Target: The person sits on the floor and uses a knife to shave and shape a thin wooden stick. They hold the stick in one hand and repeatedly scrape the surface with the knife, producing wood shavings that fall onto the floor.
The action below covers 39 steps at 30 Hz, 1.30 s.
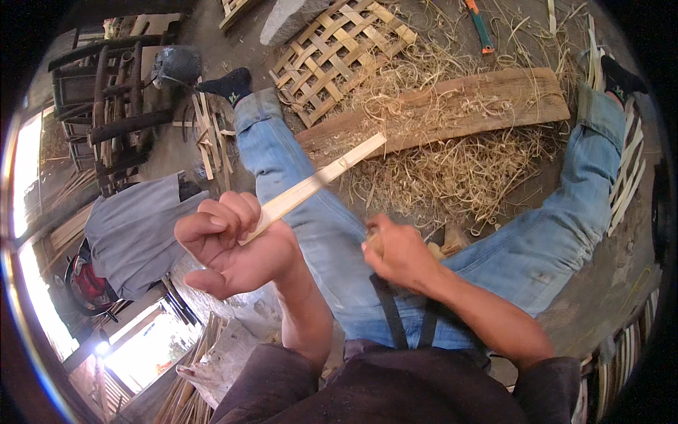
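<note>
Here's my left hand (254, 256), on the near side of the plank (544, 99) and off toward its left end, fingers curled over a pale bamboo strip (300, 196), thumb sticking out wide. My right hand (401, 256), also nearer me than the plank, looks bunched but blurred; I cannot tell whether it's closed on anything. The strip slants up from my left palm, its tip showing against the plank's left part. To handle this well, I'd want a firm, unstrained hold, that thumb brought in should the strip roll, and its face angled so I can judge evenness along the length. Curly shavings (438, 187) heap around the plank; best the tip stays clear of them.
</note>
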{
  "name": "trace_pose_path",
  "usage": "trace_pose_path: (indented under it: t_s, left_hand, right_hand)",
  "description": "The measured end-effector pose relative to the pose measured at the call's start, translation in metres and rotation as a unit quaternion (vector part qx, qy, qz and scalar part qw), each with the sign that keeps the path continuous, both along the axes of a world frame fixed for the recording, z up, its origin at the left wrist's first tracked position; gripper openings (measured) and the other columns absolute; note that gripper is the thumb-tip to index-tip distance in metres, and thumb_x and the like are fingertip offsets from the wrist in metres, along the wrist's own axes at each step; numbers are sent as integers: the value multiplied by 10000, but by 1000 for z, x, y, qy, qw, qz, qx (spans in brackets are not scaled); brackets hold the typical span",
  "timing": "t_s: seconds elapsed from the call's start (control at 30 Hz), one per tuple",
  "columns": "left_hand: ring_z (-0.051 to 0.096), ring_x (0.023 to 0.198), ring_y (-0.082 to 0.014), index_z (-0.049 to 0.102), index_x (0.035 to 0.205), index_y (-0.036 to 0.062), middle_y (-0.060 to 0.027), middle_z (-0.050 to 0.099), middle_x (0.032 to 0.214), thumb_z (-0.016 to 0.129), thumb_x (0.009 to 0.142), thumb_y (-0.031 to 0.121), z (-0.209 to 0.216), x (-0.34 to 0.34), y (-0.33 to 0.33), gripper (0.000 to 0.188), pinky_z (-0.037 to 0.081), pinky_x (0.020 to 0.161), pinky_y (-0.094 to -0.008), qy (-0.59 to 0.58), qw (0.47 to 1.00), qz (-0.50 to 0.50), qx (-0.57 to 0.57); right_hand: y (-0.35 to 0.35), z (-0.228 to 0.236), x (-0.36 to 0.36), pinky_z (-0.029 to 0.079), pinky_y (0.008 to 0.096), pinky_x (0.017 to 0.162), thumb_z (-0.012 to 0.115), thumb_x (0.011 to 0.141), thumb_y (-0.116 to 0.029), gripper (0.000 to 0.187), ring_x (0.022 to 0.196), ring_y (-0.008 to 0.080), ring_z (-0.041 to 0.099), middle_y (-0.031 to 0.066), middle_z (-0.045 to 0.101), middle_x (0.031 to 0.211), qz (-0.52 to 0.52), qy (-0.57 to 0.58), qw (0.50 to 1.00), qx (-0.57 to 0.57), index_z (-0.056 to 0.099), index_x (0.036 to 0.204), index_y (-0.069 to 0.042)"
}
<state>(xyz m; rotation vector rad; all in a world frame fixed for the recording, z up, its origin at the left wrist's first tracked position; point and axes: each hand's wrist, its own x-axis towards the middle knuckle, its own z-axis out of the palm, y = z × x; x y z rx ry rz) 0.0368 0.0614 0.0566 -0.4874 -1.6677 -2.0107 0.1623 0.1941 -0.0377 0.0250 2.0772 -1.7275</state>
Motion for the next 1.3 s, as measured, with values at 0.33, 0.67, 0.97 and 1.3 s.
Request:
trace_pose_path:
  t_s: [0.33, 0.67, 0.97, 1.3]
  left_hand:
    - [203, 466, -80, 417, 801, 44, 9, 258, 578, 419, 914, 670, 6, -14, 18, 636, 137, 431, -251, 19, 999, -17, 24]
    - [208, 464, -78, 415, 816, 38, 10, 263, 585, 431, 909, 672, 3, -17, 26, 641, 135, 427, -253, 22, 1000, -3, 9]
    - [214, 467, -77, 416, 811, 46, 14, 258, 593, 462, 915, 637, 1, 0, 22, 601, 141, 429, -250, 25, 1000, 5, 6]
    - [245, 461, -84, 365, 799, 71, 8, 302, 596, 517, 915, 591, -1, 2, -1, 554, 143, 437, -259, 31, 998, -53, 12]
  right_hand:
    - [22, -10, -18, 525, 486, 675, 637, 825, -163, 344, 739, 445, 648, 254, 642, 754, -2, -24, 998, 57, 504, 1065, 44]
    - [28, 10, -25, 532, 490, 656, 599, 842, -196, 284, 747, 429, 654, 242, 653, 799, -1, 50, 998, 35, 499, 981, 31]
    - [27, -8, -2, 529, 506, 694, 599, 822, -169, 360, 746, 464, 644, 290, 634, 749, 2, 3, 1000, 23, 510, 1038, 105]
    - [35, -40, -14, 532, 511, 674, 578, 806, -157, 322, 727, 457, 647, 292, 630, 721, -21, -69, 995, 71, 493, 985, 96]
